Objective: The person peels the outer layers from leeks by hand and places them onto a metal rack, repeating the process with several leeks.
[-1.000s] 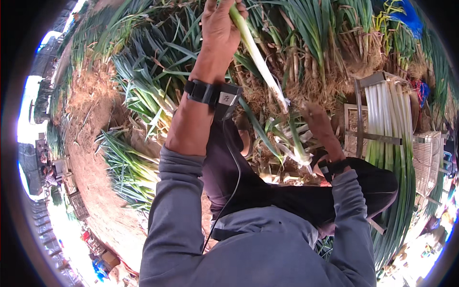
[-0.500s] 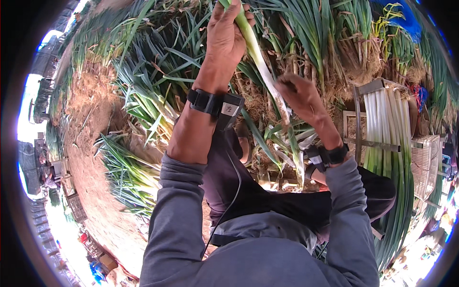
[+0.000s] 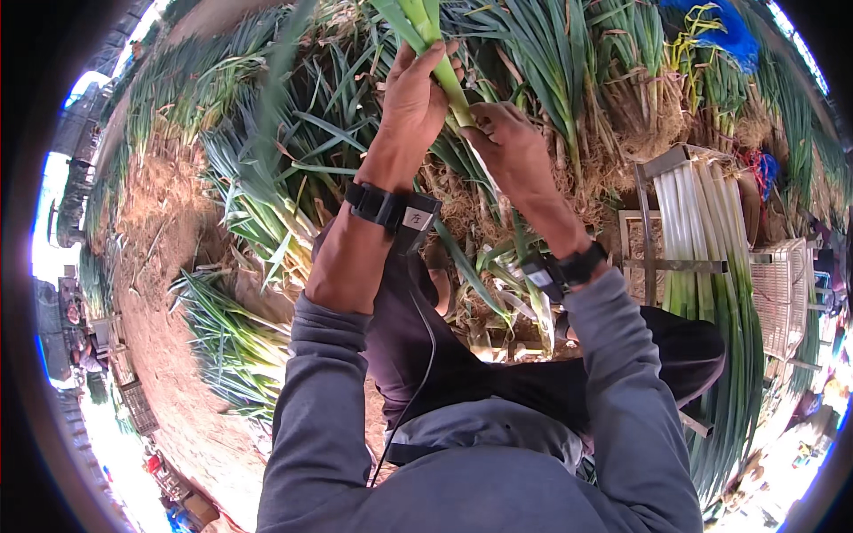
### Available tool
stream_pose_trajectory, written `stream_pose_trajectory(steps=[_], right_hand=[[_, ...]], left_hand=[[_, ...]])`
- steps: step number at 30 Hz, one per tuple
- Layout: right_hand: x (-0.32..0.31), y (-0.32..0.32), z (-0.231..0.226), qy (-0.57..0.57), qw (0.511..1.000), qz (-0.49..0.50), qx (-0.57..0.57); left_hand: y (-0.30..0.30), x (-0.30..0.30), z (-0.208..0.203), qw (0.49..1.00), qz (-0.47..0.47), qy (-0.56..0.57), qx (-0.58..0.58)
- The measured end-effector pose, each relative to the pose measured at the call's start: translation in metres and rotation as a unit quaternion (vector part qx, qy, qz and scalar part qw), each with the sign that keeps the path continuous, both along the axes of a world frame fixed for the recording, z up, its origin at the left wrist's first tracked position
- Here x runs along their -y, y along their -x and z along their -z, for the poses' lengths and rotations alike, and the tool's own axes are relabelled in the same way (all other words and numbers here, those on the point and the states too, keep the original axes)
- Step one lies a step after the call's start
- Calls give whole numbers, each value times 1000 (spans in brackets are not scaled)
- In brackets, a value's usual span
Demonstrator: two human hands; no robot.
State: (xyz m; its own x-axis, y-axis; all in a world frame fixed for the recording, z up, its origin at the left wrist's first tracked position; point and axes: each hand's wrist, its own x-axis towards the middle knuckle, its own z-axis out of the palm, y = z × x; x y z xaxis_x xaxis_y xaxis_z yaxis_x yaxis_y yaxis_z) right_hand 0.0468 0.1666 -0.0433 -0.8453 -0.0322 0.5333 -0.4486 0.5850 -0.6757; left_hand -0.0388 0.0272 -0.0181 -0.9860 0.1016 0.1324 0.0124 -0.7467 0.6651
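Note:
One long green onion (image 3: 451,84) slants across the upper middle, its green leaves up and its pale shank pointing down toward me. My left hand (image 3: 414,105) is closed around it just below the leaves. Against the same stalk, a little lower, my right hand (image 3: 515,155) is closed with thumb and fingers pinching it. Much of the white shank and the root end are hidden behind my right hand and wrist. To my right, peeled green onions (image 3: 702,209) with clean white shanks lie side by side in a metal rack (image 3: 650,240).
Unpeeled green onions (image 3: 267,133) with dirty roots are heaped ahead and to the left. Peeled scraps (image 3: 520,289) lie beyond my crossed legs. A pale plastic crate (image 3: 780,298) stands right of the rack. Blue netting (image 3: 733,35) lies at the far right, bare earth (image 3: 169,329) at left.
My right hand has moved up and left from beside the lower shank to the stalk below my left hand, closing on it. My left hand sits slightly lower in view, with more leaf showing.

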Motion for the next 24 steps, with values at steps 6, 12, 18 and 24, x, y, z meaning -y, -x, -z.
stream_pose_trajectory(steps=[6,12,18,24], right_hand=[[9,23,1,-31,999,-1,24],[-6,13,6,-25,984,-18,176],[11,-1,-18,-83,996,-22,-25],[-7,15,-28,15,997,-72,34]], left_hand=[[-3,32,6,897,-74,361,-244],[-14,0,8,986,-91,139,-10],[-17,18,-5,998,12,-55,6],[-28,25,-22,998,50,-34,-5]])
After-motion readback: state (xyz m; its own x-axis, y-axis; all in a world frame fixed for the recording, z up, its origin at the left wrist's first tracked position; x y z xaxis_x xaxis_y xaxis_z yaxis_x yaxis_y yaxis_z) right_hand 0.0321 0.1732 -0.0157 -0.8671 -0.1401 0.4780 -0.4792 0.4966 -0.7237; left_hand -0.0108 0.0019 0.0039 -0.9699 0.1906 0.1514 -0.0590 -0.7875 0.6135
